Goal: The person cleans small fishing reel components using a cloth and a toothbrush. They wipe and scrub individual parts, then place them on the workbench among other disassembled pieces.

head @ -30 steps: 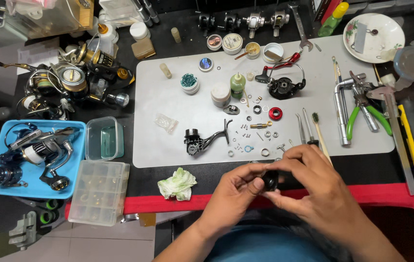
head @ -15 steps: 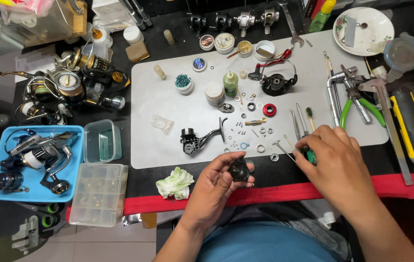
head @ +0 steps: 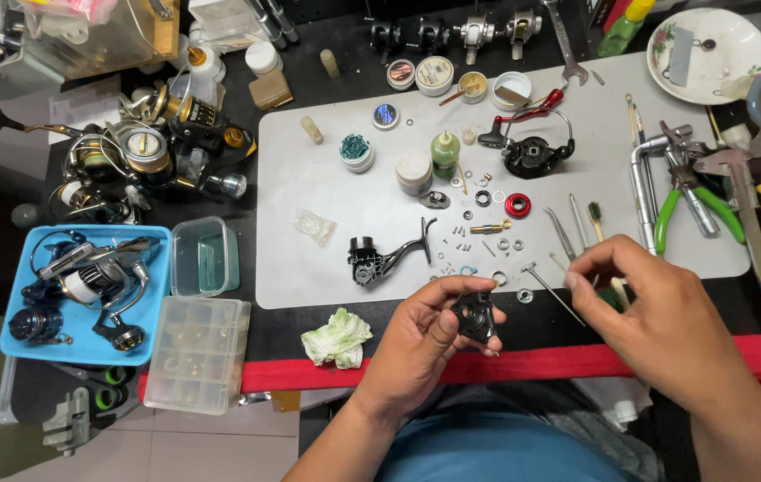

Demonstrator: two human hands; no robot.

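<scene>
**Now: small black part in my left hand, thin tool in my right**

Leftmost I see a blue plastic tray (head: 15, 344) of fishing reels, with a clear plastic compartment box (head: 198, 353) just beside it. Next comes a crumpled white-green tissue (head: 338, 337) on the red table edge (head: 532, 364). My left hand (head: 421, 344) is closed around a small black metal reel part (head: 475, 316), thumb and fingertips clamped on it, held over the near edge of the pale grey work mat (head: 345, 187). Above it on the mat lies a black reel frame with curved arm (head: 385, 254). Further right, my right hand (head: 657, 312) pinches a thin metal rod-like tool (head: 548, 287) between thumb and forefinger. Beyond it lie green-handled pliers (head: 697, 210).
</scene>
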